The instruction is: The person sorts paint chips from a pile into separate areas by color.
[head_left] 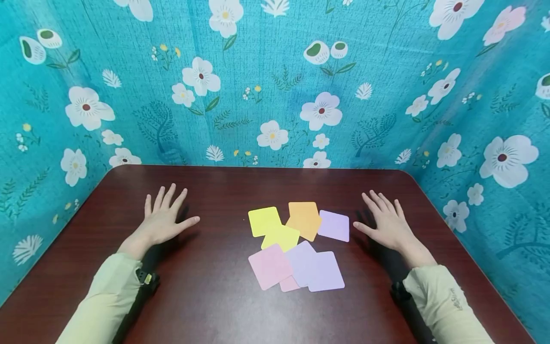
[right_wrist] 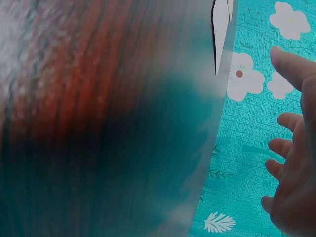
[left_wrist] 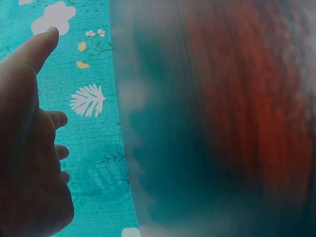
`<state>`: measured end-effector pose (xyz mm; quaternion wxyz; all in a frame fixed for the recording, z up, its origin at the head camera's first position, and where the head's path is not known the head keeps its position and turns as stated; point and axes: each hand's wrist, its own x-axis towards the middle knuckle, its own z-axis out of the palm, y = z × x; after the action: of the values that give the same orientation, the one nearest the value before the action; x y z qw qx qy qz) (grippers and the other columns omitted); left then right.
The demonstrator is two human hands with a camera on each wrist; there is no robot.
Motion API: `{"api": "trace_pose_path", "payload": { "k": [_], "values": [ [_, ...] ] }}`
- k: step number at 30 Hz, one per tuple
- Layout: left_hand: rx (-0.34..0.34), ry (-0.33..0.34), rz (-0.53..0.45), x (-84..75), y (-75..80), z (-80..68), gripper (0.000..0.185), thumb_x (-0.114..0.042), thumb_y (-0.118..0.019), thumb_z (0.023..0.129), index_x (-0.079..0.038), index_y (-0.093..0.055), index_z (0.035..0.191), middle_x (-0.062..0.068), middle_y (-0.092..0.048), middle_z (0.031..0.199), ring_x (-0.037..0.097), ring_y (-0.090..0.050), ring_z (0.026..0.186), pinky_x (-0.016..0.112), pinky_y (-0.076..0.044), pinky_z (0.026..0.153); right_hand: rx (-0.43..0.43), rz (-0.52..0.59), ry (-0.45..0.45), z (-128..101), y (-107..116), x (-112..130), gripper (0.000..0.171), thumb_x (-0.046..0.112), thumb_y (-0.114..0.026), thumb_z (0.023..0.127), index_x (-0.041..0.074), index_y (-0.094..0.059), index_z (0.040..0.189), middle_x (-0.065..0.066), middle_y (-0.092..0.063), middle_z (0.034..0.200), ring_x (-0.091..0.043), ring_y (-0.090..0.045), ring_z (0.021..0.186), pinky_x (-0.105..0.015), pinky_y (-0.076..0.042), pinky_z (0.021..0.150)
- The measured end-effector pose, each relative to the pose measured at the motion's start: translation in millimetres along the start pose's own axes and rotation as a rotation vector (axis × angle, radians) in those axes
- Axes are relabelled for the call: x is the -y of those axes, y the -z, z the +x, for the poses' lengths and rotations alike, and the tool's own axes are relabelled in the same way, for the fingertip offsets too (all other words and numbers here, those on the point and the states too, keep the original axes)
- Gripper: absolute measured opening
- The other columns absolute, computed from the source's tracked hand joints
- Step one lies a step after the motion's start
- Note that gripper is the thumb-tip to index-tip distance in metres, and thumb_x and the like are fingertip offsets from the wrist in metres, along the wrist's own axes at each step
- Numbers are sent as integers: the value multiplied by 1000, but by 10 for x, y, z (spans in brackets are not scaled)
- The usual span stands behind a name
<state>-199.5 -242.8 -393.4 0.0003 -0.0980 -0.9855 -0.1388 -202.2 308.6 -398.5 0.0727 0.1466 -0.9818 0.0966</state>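
Observation:
Square paper cards lie loosely overlapped on the table in the head view: two yellow cards point(head_left: 264, 222), an orange shape point(head_left: 304, 220) that looks like overlapping cards, pink cards point(head_left: 269, 266) and three lilac cards point(head_left: 326, 271). One lilac card point(head_left: 334, 226) is at the right end of the group. My left hand point(head_left: 161, 223), fingers spread, is well to the left of the cards and holds nothing. On the other side my right hand point(head_left: 390, 227) is spread too, its thumb tip close to that lilac card. Both palms face down, with shadows beside them.
The dark brown table point(head_left: 206, 306) has rounded far corners. Behind and around it hangs a turquoise floral curtain point(head_left: 258, 86). Dark wrist straps point(head_left: 147, 277) show at the light green sleeves point(head_left: 103, 291).

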Motion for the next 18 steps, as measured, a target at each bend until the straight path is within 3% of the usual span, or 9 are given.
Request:
{"api": "trace_pose_path", "payload": {
  "k": [9,18],
  "values": [
    [17,-9,8,-79,-15,18,95,-68,-45,79,-11,-12,147,21,-3,150,44,2,135,62,10,101,21,-11,13,32,-32,114,85,55,-58,78,7,-27,142,-21,-25,145,-40,-18,132,-63,-6,102],
    [9,-41,32,-191,-78,-26,95,-67,-47,78,-8,-16,146,19,-14,149,42,-7,135,61,6,102,56,-24,63,34,-92,312,83,57,-57,77,8,-33,140,-18,-29,144,-39,-23,132,-62,-8,103]
  ]
}}
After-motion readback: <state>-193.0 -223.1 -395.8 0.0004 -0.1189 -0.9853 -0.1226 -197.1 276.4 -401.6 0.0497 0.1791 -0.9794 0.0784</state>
